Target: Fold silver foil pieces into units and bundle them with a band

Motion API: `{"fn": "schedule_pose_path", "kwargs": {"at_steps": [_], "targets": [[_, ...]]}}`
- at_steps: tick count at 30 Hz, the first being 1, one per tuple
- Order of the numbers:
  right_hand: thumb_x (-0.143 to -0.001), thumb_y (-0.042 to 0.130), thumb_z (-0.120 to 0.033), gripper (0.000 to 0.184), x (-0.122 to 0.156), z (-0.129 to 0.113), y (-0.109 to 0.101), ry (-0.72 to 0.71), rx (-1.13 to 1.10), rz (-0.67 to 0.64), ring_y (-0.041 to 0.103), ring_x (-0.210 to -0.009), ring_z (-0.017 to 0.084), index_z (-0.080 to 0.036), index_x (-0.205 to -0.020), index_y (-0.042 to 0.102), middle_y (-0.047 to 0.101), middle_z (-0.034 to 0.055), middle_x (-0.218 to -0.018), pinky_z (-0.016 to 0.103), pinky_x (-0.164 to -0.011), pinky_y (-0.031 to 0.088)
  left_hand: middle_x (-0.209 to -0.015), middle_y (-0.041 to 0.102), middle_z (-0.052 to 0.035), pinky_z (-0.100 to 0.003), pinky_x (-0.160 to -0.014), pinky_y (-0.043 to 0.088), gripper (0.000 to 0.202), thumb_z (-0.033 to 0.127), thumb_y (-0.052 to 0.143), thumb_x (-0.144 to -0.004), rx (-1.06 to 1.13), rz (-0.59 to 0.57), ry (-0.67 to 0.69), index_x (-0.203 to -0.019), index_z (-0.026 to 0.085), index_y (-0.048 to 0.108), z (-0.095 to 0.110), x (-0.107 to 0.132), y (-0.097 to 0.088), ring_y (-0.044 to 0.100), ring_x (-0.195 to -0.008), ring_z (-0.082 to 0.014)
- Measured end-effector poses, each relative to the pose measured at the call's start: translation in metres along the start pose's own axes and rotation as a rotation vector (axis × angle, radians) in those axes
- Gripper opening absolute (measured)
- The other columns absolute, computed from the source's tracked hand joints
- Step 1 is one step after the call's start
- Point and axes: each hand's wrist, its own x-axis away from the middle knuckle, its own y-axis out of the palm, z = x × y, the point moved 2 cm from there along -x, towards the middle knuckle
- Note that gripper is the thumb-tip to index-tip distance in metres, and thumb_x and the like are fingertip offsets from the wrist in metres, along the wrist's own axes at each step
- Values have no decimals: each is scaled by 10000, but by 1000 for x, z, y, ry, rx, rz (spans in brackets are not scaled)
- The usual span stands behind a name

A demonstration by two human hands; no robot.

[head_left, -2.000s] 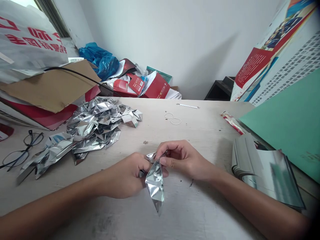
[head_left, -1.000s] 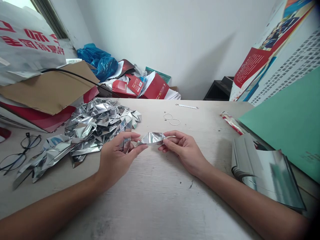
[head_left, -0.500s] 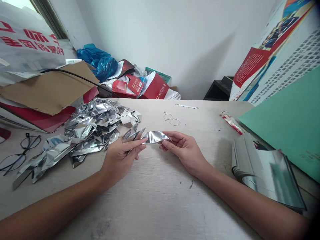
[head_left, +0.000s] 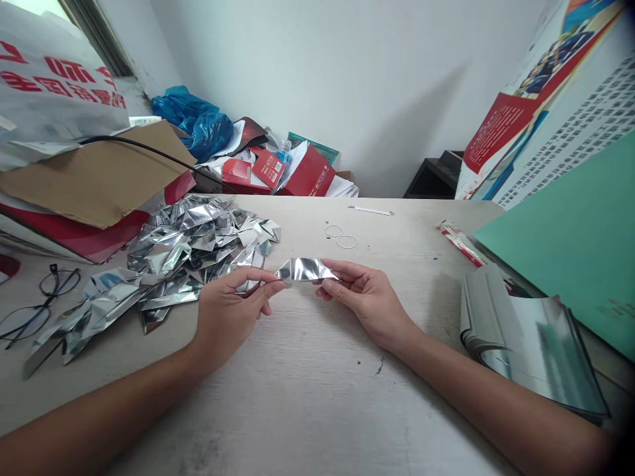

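Observation:
Between my two hands a short, shiny silver foil strip [head_left: 306,270] is held just above the table. Its left end is pinched between the thumb and forefinger of my left hand [head_left: 231,311]. The fingers of my right hand [head_left: 364,294] are closed on the right end. More foil shows behind my left fingers; whether it belongs to the strip or to the pile, I cannot tell. A heap of folded silver foil strips [head_left: 166,254] lies beyond and left of my left hand. Two thin pale rings [head_left: 346,242] lie beyond the strip.
At left are glasses [head_left: 47,301], a cardboard flap [head_left: 99,175] and a white printed bag [head_left: 59,73]. Red boxes [head_left: 310,173] and a blue plastic bag [head_left: 196,122] stand at the back. An open book [head_left: 530,344] and a green board [head_left: 570,244] border the right side.
My left hand has shifted slightly left, and the foil that stood up by its fingers now sits lower and farther left. More of the strip shows between the hands. My right hand stays put.

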Motion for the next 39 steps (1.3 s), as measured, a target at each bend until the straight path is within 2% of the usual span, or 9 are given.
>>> {"fn": "schedule_pose_path", "kwargs": {"at_steps": [6,11,16,20,23,29,32,35,39], "targets": [[-789,788,-345,576,0,3,-1,-91,101,60,674,-841,91,-241,-1328,614,734,26,-958,255,-805,551,-772,744,12,-186,-459,492,111,328,820,-774,5,-7,23,-777,223,785,4,1,1,586,-480,-65],[-807,767,-358,272,2,2,-1,-211,169,87,658,-818,94,-176,-986,673,717,38,-953,234,-730,539,-522,628,38,-172,-428,456,120,339,834,-753,38,-18,-55,-790,228,806,6,0,-1,550,-443,-77],[-776,796,-389,272,2,1,-4,-142,175,107,697,-798,113,-145,-875,727,755,68,-902,239,-742,546,-476,572,60,-170,-409,431,337,357,873,-720,112,24,-143,-1029,239,814,3,-1,-1,502,-415,-68],[-752,827,-367,376,0,0,-7,-141,74,108,696,-705,105,-179,-1053,707,735,26,-751,224,-700,545,-628,658,44,-165,-405,442,415,355,876,-720,118,-16,-157,-1113,248,794,4,0,0,503,-420,-46],[-727,851,-339,471,-2,0,-7,-121,-9,111,704,-731,98,-206,-1152,696,740,15,-784,209,-715,551,-658,669,33,-168,-398,445,386,350,860,-733,99,-119,-172,-1089,215,796,6,1,2,514,-416,-48],[-796,785,-389,324,4,0,5,-52,-77,78,664,-766,57,-185,-1036,711,734,29,-949,192,-729,575,-474,555,54,-160,-403,406,267,349,776,-807,-6,-344,-177,-995,158,777,4,10,7,507,-399,-72],[-810,770,-391,332,10,-3,13,-93,13,22,623,-689,45,-198,-1053,652,694,-4,-853,181,-662,557,-522,581,37,-158,-415,407,232,318,739,-839,26,-434,-178,-985,140,769,3,17,10,504,-417,-64],[-789,792,-374,349,12,-4,14,-112,101,42,598,-639,41,-191,-1039,631,651,-27,-741,163,-618,517,-590,623,19,-171,-440,450,420,348,725,-873,104,-497,-215,-1245,154,709,1,22,13,557,-479,-88],[-772,807,-388,390,12,-2,9,-64,88,100,632,-609,60,-182,-1055,633,666,-22,-679,171,-611,516,-846,734,-34,-208,-508,525,683,431,633,-961,254,-597,-255,-1575,269,382,-3,23,16,644,-573,-110]]}}
